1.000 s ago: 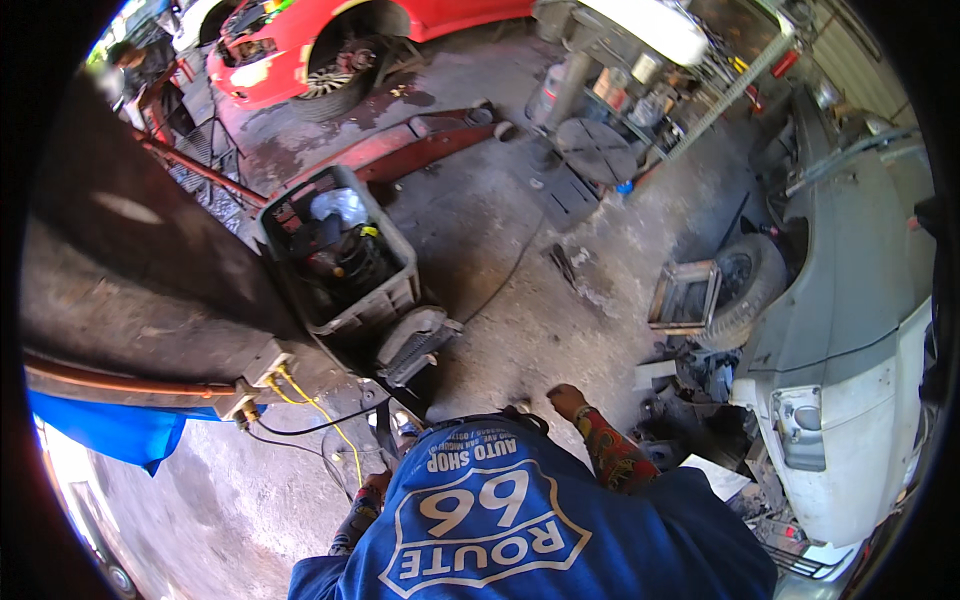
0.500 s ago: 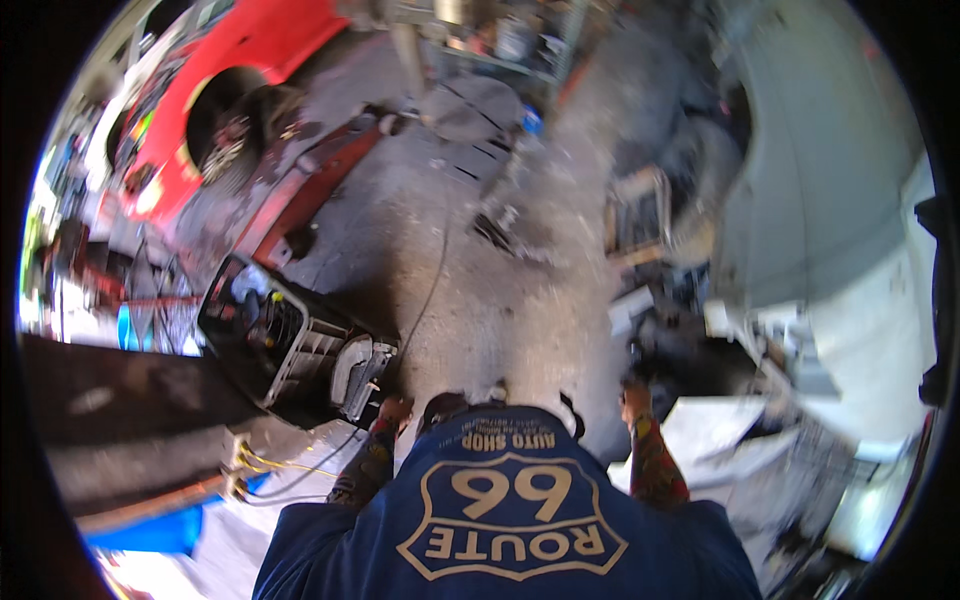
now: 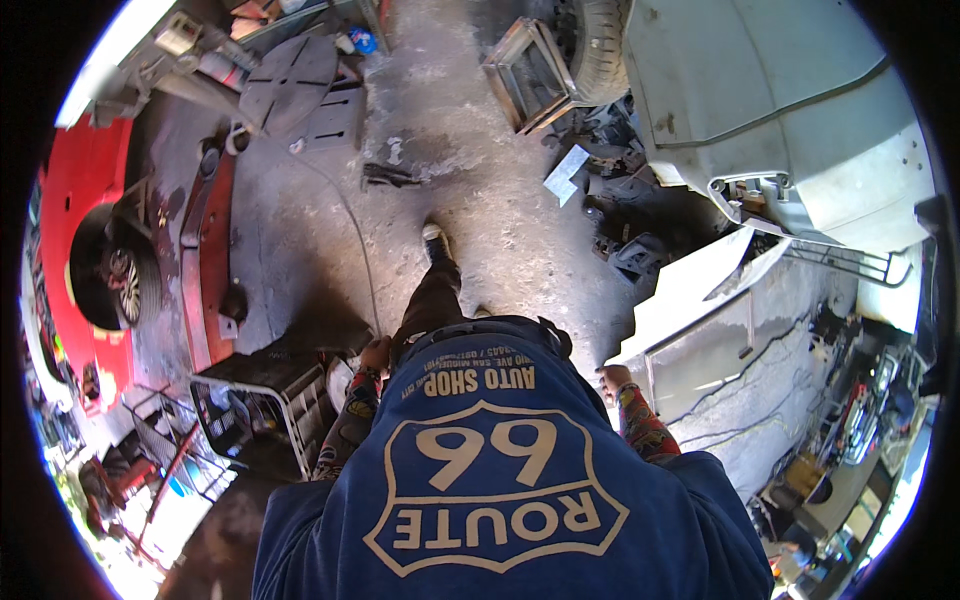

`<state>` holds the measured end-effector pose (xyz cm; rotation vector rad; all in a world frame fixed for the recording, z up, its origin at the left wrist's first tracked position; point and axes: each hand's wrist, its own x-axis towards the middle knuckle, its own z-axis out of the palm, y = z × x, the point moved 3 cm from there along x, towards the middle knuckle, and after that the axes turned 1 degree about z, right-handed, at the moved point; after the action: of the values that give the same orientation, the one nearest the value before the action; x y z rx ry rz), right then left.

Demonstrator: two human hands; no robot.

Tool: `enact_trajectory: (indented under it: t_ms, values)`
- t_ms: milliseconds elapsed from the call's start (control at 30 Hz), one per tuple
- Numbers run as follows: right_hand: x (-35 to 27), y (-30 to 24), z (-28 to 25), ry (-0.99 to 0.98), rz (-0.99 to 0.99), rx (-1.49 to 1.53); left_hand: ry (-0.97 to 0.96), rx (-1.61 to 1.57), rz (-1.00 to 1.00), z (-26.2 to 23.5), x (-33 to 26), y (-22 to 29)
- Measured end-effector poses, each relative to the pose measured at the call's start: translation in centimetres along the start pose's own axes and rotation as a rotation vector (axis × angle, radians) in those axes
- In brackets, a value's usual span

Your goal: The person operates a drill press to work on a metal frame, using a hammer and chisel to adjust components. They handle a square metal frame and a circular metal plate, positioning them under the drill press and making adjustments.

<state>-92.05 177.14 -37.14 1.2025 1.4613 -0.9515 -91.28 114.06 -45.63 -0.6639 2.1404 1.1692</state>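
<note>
My left hand hangs low beside my left hip, close to a black plastic bin-like box with a pale frame. Its fingers are too small and foreshortened to read, and no object shows in it. On the other side, my right hand hangs by my right hip with its fingers loosely curled in and no object visible. A large white panel is the nearest thing to it. Patterned sleeves cover both forearms. My dark shoe is out in front on the concrete floor.
A thin cable runs along the floor ahead-left. Beyond it are a long red jack-like bar and a red car body. A dark scrap, a wooden frame, a tyre and a grey vehicle panel lie ahead.
The view has swung and moved forward. The black box now sits further back on my left, and the white panel has come up on my right. One leg has stepped out. Both hands stay low.
</note>
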Motion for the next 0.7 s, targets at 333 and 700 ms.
enact_trajectory:
  t_ms: [333, 700]
  values:
    - [-6.7, -26.9, 6.1, 0.03, -0.67, -0.191, -0.099, -0.668, -0.571, -15.5, 12.7, 6.0]
    - [-4.8, -30.1, 6.5, -0.065, -0.62, -0.917, -0.076, -0.346, -0.354, -10.7, 10.0, 19.8]
